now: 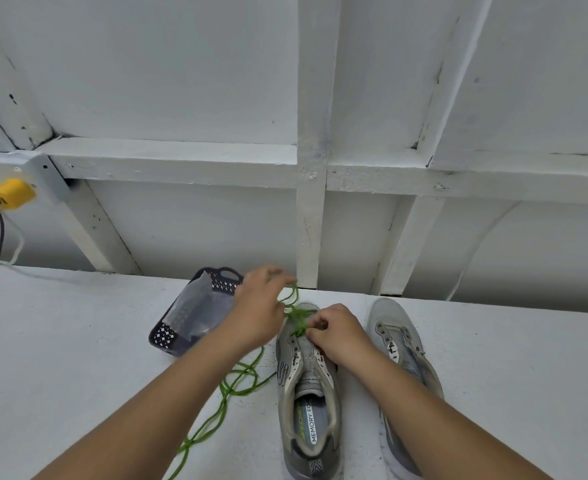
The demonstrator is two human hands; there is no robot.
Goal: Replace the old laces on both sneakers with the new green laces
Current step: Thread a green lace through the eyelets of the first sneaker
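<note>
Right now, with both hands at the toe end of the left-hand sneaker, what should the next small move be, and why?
Probably draw the green lace through with the left hand while the right hand pinches it at the lowest eyelets. Only the toe end of this sneaker looks threaded, and much slack lies on the table.

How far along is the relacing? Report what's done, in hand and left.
Done: both grey mesh sneakers show no old laces; the right-hand sneaker has bare eyelets. In hand: the left hand and right hand pinch the green cord lace at the toe-end eyelets of the left-hand sneaker. Left: most of that sneaker, all of the other.
</note>
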